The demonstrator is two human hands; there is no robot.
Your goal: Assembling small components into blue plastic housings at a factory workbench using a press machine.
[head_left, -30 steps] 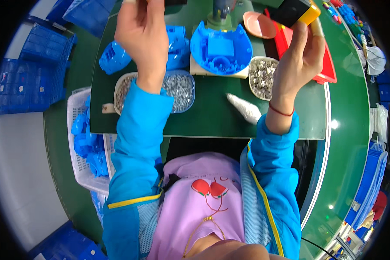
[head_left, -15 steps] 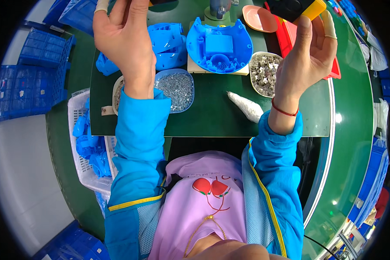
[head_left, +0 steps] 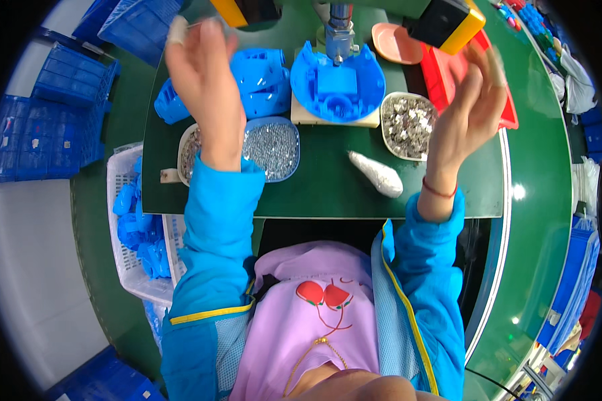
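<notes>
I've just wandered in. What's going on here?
A person is working at a green table. The left hand is raised near one black-and-yellow box, the right hand near a second black-and-yellow box; whether either touches its box is too blurred to tell. Between the hands, an open blue shell sits on a cream block, with a metal tip over its far side. Dishes of small metallic pieces stand nearby.

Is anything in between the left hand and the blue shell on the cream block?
Yes: in this view, other blue parts lie on the table between the left hand and the blue shell.
</notes>
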